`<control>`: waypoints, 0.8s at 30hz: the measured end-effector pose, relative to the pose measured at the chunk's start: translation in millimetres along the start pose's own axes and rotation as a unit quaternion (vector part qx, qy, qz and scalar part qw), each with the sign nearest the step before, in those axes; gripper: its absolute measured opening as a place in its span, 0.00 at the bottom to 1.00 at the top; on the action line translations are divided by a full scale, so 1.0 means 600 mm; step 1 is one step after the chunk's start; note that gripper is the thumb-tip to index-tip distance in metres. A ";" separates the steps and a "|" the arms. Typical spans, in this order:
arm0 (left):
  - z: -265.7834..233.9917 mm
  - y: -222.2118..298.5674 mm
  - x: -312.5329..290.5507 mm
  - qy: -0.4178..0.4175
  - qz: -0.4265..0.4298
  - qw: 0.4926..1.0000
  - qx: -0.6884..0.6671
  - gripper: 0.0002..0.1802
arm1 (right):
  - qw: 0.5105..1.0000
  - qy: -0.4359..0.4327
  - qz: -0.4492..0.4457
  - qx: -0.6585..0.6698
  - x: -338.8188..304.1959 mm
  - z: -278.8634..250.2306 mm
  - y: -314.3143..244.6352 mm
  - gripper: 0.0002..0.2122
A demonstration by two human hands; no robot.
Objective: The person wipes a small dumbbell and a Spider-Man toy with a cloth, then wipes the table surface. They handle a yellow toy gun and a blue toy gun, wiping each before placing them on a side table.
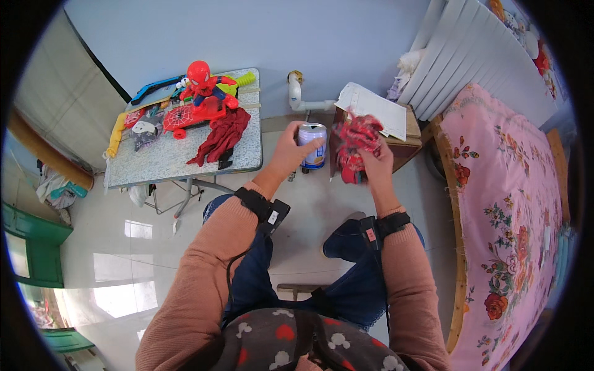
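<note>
Left hand (286,154) clamped on the can (314,147), thumb across its front, the other fingers mostly hidden! The can sits in that grip between table (249,147) and box (413,127). Right hand (378,163) pinches a red cloth (357,141), bunched, blurred, masking part of the box; its far fingertips can't be made out.

The blue-white can (316,157) (upright) is beside crumpled red cloth (354,141).
</note>
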State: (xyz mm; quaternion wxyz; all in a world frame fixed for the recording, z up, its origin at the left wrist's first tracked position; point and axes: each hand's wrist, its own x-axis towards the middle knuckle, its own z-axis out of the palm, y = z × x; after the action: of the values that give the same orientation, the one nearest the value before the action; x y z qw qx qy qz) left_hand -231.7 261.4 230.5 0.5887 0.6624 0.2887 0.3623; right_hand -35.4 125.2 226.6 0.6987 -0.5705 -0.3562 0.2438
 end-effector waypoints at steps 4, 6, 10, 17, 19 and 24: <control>0.025 -0.009 -0.008 0.020 0.125 0.964 0.233 0.38 | 0.995 -0.048 -0.074 -0.050 -0.008 0.005 -0.022 0.28; 0.037 -0.016 -0.005 -0.062 0.118 0.991 0.034 0.40 | 0.949 -0.119 -0.205 -0.209 -0.016 0.020 -0.015 0.30; 0.041 -0.012 -0.017 -0.105 0.085 0.986 0.101 0.49 | 0.984 -0.158 -0.062 -0.053 0.002 0.009 0.023 0.30; 0.037 0.001 -0.023 -0.072 0.001 0.997 -0.040 0.34 | 0.999 0.021 0.033 -0.021 0.045 -0.044 0.085 0.22; 0.038 -0.017 -0.011 0.006 -0.043 0.993 -0.110 0.33 | 0.998 -0.003 -0.050 -0.044 0.033 -0.031 0.073 0.24; 0.057 -0.058 -0.001 0.053 -0.024 0.993 -0.103 0.35 | 0.975 -0.096 -0.113 -0.166 -0.029 0.030 0.042 0.27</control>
State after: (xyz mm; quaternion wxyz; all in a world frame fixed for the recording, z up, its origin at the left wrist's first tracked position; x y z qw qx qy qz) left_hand -202.5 246.7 194.4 0.6460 0.5711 0.2968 0.4104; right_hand -58.5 129.2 199.7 0.5797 -0.6085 -0.5195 0.1541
